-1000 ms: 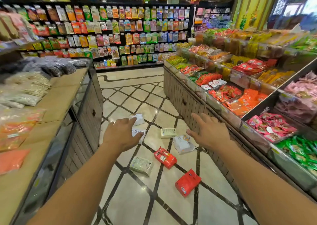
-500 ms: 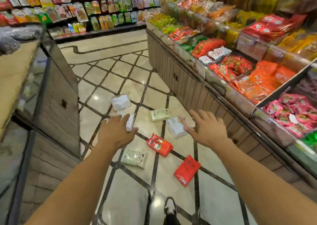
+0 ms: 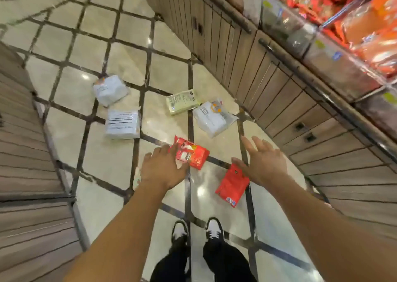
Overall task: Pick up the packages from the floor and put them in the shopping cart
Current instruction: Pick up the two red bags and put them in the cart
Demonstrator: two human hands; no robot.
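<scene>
My left hand [image 3: 163, 170] and right hand [image 3: 263, 161] hung with fingers released over the floor [image 3: 103, 159], six packages lying from ten to four o'clock: the printed red packet [image 3: 192, 153] at twelve, the plain red packet [image 3: 232, 185] at three, open tile toward nine.

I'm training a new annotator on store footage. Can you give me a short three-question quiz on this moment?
1. True or false: the left hand already grips a package.
2. How many packages lie in plain view on the floor? A) four B) six C) nine
3. Fill in: the right hand hovers open above the ___ flat pouch.

Key: 1 false, its fingers are straight, beside the red noodle pack. 2 B. 3 red.
</scene>
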